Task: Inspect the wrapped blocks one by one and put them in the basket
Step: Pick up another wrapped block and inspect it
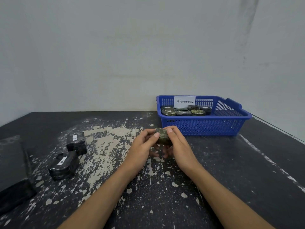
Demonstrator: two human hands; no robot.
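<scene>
Head view: a person's left hand (143,143) and right hand (179,145) meet above the table (165,199), fingers and thumbs of both curled round one small wrapped block (163,137) held between them, clear of the surface, its greenish face up. The wrap looks glossy, so the block may slip from the fingertips if turned carelessly, and a hurried look could miss a side. Just beyond the right hand stands the blue basket (206,128), with several wrapped blocks (183,111) inside and a white card (184,101) on its back wall handwritten "Abnormal". Well off past the left hand lie a far tagged block (76,143) and a near tagged block (63,166), each white tag bearing one character, perhaps "A" or "4"
</scene>
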